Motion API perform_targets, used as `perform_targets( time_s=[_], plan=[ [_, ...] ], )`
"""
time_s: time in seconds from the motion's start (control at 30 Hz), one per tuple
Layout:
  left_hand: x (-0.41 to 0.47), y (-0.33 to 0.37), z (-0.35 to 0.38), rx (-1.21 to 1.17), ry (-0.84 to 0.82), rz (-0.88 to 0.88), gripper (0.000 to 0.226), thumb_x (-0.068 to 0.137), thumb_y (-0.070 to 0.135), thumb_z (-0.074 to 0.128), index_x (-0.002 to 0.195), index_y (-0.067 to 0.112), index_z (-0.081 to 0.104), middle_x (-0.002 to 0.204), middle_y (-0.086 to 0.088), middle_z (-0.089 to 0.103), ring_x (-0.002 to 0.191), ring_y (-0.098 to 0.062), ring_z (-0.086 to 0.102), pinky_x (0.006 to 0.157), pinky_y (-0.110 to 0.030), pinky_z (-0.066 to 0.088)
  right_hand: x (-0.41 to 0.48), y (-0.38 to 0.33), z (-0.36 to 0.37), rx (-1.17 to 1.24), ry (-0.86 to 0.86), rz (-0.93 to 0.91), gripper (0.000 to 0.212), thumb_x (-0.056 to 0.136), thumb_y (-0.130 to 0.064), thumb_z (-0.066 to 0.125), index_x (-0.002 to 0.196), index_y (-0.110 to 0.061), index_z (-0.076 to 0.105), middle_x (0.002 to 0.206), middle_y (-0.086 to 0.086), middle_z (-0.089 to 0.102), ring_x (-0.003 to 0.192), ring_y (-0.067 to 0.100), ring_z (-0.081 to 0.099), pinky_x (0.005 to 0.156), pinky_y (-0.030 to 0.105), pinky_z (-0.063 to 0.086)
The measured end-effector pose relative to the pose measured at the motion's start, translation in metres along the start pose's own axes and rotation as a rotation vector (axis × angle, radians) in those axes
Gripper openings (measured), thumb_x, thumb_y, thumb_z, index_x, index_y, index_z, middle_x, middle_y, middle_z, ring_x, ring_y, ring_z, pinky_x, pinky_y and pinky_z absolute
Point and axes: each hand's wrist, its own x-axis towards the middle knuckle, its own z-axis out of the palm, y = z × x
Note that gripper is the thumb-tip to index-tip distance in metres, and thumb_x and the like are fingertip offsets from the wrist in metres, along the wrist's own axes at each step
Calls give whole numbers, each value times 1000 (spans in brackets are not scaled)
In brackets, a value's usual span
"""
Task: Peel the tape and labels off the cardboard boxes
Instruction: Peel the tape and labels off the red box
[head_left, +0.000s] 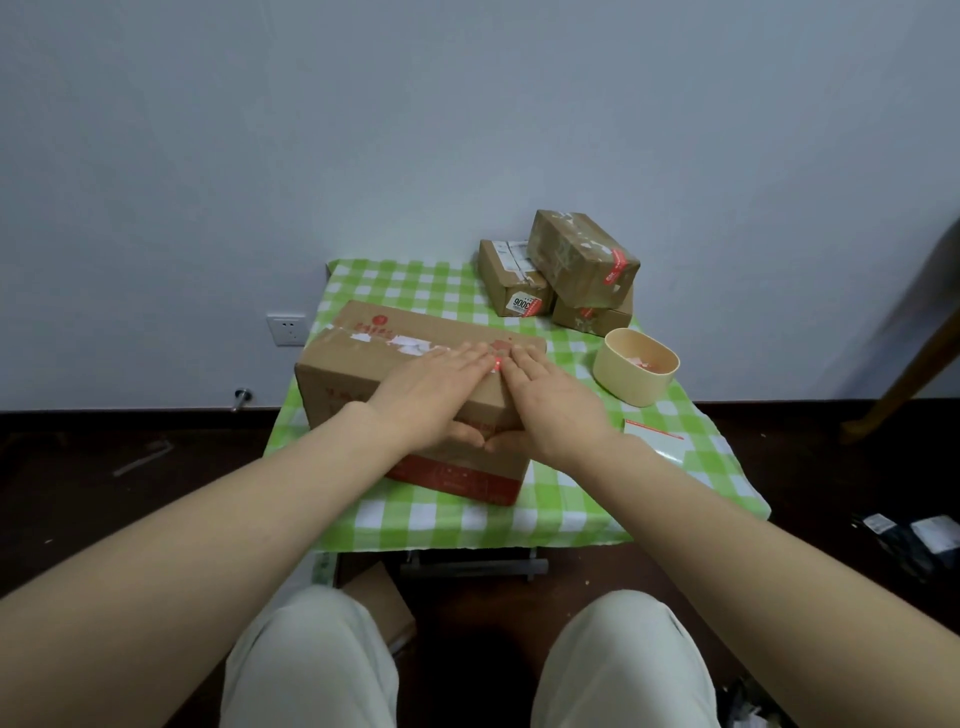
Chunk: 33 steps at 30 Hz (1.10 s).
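— Two hands on the work piece? State each grip.

— Both lie flat on top of the large cardboard box (415, 395). My left hand (436, 389) is spread, palm down, fingers extended along the top panel. My right hand (550, 400) is likewise spread, palm down, just beside the left. The thumbs hang over the near top edge and meet tip to tip against the box's front face. Neither grip pinches anything.

— Location of the box?

— On the tabletop (467, 519), which carries a green-and-white checked cloth. The box sits toward the left and near side of it.

— Condition of the tape and label?

— Torn white label remnants (400, 345) run along the top panel, left of my fingertips. Clear tape covers the left end of that panel.

— Other items, relative to the box?

— Three smaller cardboard boxes (566, 275) stand behind and right of it, stacked, still taped and labelled. A cream round container (636, 371) sits right of it, holding scraps. A white sheet with a red edge (657, 439) lies right of the box's near corner.
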Motion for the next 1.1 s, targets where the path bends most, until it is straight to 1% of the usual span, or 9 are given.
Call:
perform_targets(
  time_s=[0.33, 0.47, 0.5, 0.57, 0.63, 0.7, 0.83, 0.97, 1.1],
  plan=[
    [-20, -15, 0, -10, 41, -63, 94, 80, 61, 55, 150, 18, 11, 159, 2, 6, 146, -12, 7, 115, -23, 5, -21, 5, 5, 95, 102, 61, 95, 78, -58, 60, 149, -16, 13, 159, 0, 6, 146, 12, 4, 114, 27, 20],
    [-20, -15, -3, -43, 28, -55, 95, 80, 59, 58, 150, 17, 10, 159, 0, 5, 146, -13, 6, 116, -24, 2, -34, 4, 14, 340, 213, 230, 86, 69, -52, 73, 134, -13, 33, 153, 2, 20, 137, 18, 31, 95, 33, 40],
    [-21, -15, -4, -58, 24, -54, 97, 78, 59, 60, 150, 17, 10, 159, -1, 4, 146, -13, 5, 116, -26, 1, -39, 4, 17, 391, 250, 284, 88, 65, -53, 76, 131, -12, 34, 152, 4, 19, 138, 19, 29, 97, 34, 40],
    [-20, -13, -7, -84, 35, -55, 105, 75, 57, 65, 150, 14, 6, 159, -3, 2, 146, -15, 1, 117, -30, -3, -41, 6, 19, 368, 312, 314, 105, 59, -56, 78, 138, -9, 28, 156, 9, 6, 145, 22, 13, 110, 34, 29],
    [-14, -8, -10, -76, 45, -25, 111, 74, 56, 68, 150, 12, 0, 159, -4, -1, 146, -16, -3, 118, -33, -5, -33, 8, 13, 262, 321, 229, 122, 59, -61, 75, 147, -6, 12, 158, 10, -4, 147, 22, -3, 118, 32, 10],
    [-8, -2, -7, -28, 22, 25, 106, 78, 54, 64, 150, 12, -1, 159, -4, -2, 146, -15, -2, 117, -31, -6, -21, 5, 4, 169, 223, 114, 120, 66, -61, 70, 149, -6, 3, 158, 9, -7, 146, 22, -8, 118, 31, 1],
    [-2, 1, -1, -51, -2, 35, 91, 83, 46, 62, 151, 16, 9, 159, -1, 5, 146, -13, 7, 116, -25, 2, -10, -1, 5, 72, 52, 27, 99, 81, -55, 58, 150, -9, 3, 159, 9, 0, 147, 20, -2, 117, 27, 2],
    [-4, -1, -3, -71, 7, 45, 91, 82, 47, 63, 151, 19, 11, 159, 1, 7, 146, -11, 8, 115, -23, 4, -10, 2, 2, 29, 50, 19, 100, 79, -58, 58, 150, -11, 6, 159, 7, 5, 147, 21, 3, 117, 29, 9],
    [-15, -12, 1, -41, 59, -61, 96, 78, 61, 58, 150, 19, 12, 159, 2, 8, 146, -11, 8, 116, -26, 6, -15, 0, 2, 32, 69, 25, 93, 79, -57, 60, 149, -19, 13, 159, 4, 8, 147, 20, 6, 116, 32, 16]
  ],
)
